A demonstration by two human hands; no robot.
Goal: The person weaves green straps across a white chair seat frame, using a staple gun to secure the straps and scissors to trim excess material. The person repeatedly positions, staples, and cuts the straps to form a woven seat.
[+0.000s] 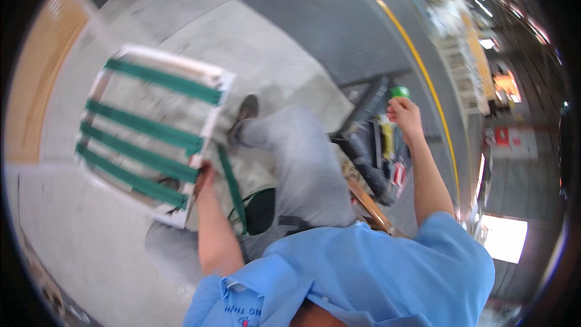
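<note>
My left hand [204,177] grips the near right edge of a pale rectangular frame [210,126], tilted over the floor beside my leg. Several dark green webbing straps [142,123] run across the frame, with gaps between them. A loose green strap [232,189] hangs down to the right of that hand. Out to the right, my right hand [404,115] is closed around a small object with a bright green top [399,92]; its kind is not clear. Below this hand lies a black tool tray [367,106] with a yellow tool [387,138] and red-handled tool [397,174].
My shoe [248,108] rests on the concrete floor. A wooden bar [370,204] lies near my right side, by the tray. On the far left stands a slatted wooden panel [45,66]. A yellow floor line [411,48] curves past on the right, with stacked goods [460,54] beyond.
</note>
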